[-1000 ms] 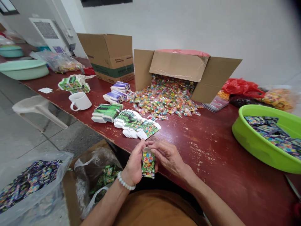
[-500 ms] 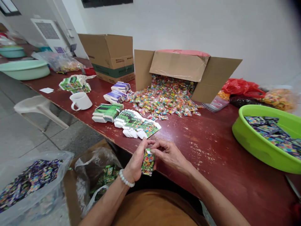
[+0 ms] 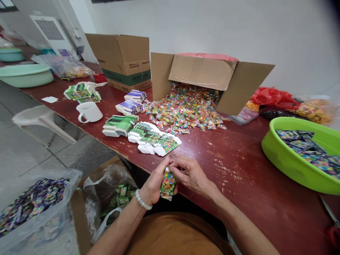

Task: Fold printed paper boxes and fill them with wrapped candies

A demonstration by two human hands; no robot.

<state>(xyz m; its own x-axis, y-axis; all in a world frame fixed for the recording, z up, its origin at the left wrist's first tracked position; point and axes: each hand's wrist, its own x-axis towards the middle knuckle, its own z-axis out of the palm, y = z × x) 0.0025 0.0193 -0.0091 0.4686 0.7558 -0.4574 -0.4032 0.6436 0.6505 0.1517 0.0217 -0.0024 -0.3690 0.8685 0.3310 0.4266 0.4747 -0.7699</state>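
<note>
My left hand is closed round a small green printed candy box, held upright over the table's near edge. At the top end of this box, the thumb and fingers of my right hand pinch its white flap; the fingertips partly hide it. Just beyond my hands lies a fanned row of flat green cartons with white flaps. Behind them, small wrapped candies spill from a cardboard box lying on its side.
Stacks of green cartons and purple cartons stand near a white mug. A lime-green basin with dark packets is at right, near scissors. Below left are a bag of purple packets and a lined carton of green packets.
The white flap at the box top shows less now, with my right fingers pressed closer over it. The camera view has shifted slightly.
</note>
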